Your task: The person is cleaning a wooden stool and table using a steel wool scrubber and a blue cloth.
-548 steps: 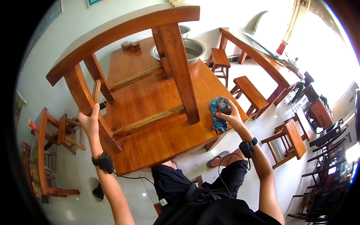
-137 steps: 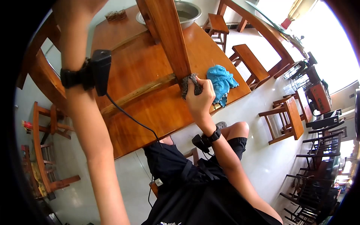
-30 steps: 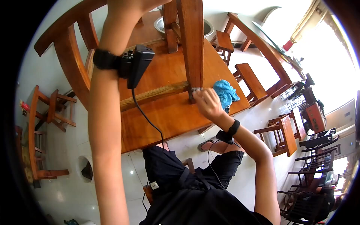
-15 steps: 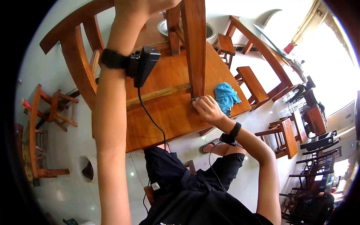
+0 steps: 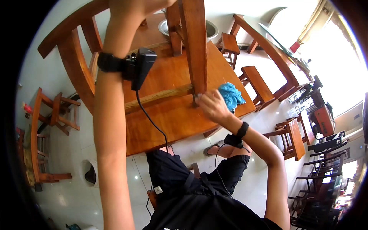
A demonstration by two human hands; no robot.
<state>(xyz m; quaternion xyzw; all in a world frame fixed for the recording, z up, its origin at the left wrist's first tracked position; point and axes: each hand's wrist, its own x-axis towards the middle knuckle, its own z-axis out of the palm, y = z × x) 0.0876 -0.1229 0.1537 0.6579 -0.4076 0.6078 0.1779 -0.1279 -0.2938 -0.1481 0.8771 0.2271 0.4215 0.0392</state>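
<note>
A wooden chair (image 5: 196, 57) stands on the brown wooden table (image 5: 161, 126), its leg running down to the tabletop in front of me. At the top edge of the view my left hand (image 5: 147, 5) is closed at the upper part of that leg, its fingers partly cut off by the frame. My right hand (image 5: 212, 105), slightly blurred, is closed with pinched fingertips right beside the leg's lower end. Something small and greyish shows at those fingertips; I cannot tell what it is. A crumpled blue cloth (image 5: 231, 96) lies on the table just right of that hand.
Behind the chair leg sits a metal basin (image 5: 211, 30). Wooden stools (image 5: 257, 86) and a wooden bench (image 5: 268, 53) stand to the right. A white bin (image 5: 89, 172) is on the floor at left. Black cables hang from the devices on both wrists.
My right hand has shifted slightly up at the leg's lower end and its wrist has turned. The left hand stays at the chair, and the whole view has shifted a little.
</note>
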